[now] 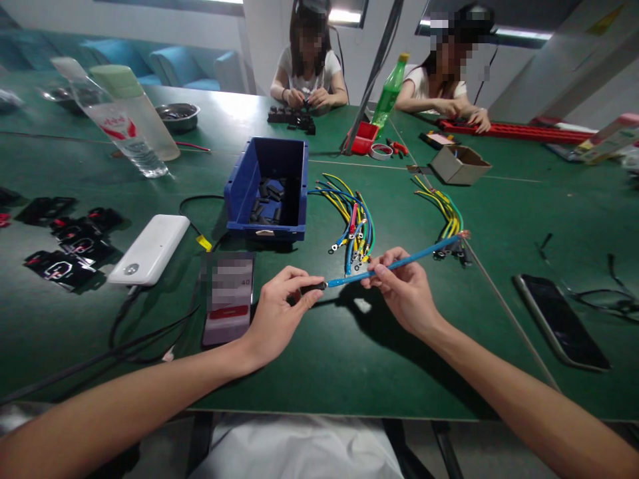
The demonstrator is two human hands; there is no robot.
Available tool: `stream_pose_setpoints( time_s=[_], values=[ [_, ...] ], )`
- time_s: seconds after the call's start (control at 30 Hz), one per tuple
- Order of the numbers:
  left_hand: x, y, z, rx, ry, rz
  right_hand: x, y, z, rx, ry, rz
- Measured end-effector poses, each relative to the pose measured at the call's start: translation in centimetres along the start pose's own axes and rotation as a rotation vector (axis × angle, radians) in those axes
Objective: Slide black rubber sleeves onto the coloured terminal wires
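My left hand (279, 306) pinches a small black sleeve (312, 287) at the near end of a blue wire (399, 264). My right hand (402, 286) grips that blue wire a little further along, fingers closed round it. The wire runs up to the right and ends in a metal lug (464, 234). Just beyond my hands lies a bundle of coloured wires with ring lugs (352, 219). A blue bin (267, 189) with several black sleeves stands behind my left hand.
A second wire bundle (446, 213) lies right. A phone (228, 296), a white power bank (150, 249) and black parts (70, 239) lie left; another phone (559, 319) right. Water bottles (124, 120) stand far left. Two people work at the far side; cardboard box (459, 165).
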State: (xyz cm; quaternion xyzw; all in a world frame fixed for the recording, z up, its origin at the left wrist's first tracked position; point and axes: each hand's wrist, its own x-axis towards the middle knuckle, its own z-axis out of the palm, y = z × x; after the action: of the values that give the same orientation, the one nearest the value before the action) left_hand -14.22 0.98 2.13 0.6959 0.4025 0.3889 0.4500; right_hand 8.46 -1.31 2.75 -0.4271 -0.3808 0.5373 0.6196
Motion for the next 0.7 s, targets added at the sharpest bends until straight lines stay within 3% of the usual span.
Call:
stream_pose_setpoints(
  time_s=[0.2,0.27,0.37,0.47,0.57,0.7],
  values=[
    [0.0,0.0,0.1,0.045,0.032,0.058,-1.1,-0.6,0.3,-0.208,-0.082,-0.297],
    [0.0,0.1,0.0,0.081,0.056,0.127,-1.4,-0.9,0.5,-0.241,-0.085,-0.332],
    [0.0,0.0,0.0,0.121,0.086,0.252,-1.4,-1.0,0.5,-0.188,-0.055,-0.228],
    [0.0,0.0,0.0,0.135,0.083,0.284,-1.0,-0.8,0.5,-0.074,-0.025,-0.049],
    [0.1,0.0,0.0,0.129,0.057,0.216,-0.6,-0.5,0.5,-0.004,-0.01,0.067],
    [0.2,0.1,0.0,0.065,0.014,0.071,-0.4,-0.2,0.4,-0.017,-0.011,0.033]
  ],
)
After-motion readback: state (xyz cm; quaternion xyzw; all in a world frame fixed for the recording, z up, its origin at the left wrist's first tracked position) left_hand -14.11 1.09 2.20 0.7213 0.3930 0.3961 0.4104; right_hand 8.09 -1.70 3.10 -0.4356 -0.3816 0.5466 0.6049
